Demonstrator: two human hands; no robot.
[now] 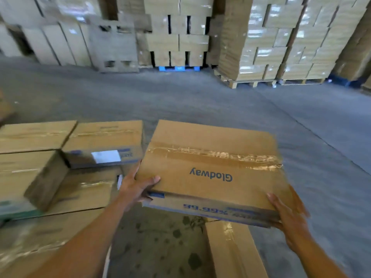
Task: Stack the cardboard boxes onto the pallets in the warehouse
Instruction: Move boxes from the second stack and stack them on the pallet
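A taped brown cardboard box (210, 169) printed "Glodway" is held in the air in front of me, above the floor. My left hand (134, 189) grips its near left corner, thumb on top and fingers underneath. My right hand (289, 215) holds the near right corner from the side and below. To the left, a stack of similar boxes (60, 161) lies in several layers, its top boxes roughly level with the held one. Whatever carries that stack is hidden.
A long cardboard box (230, 249) lies below the held one. Grey concrete floor (180, 101) stretches ahead. Tall wrapped box stacks stand on wooden pallets (251, 82) at the back right, more on a blue pallet (178, 68) in the middle.
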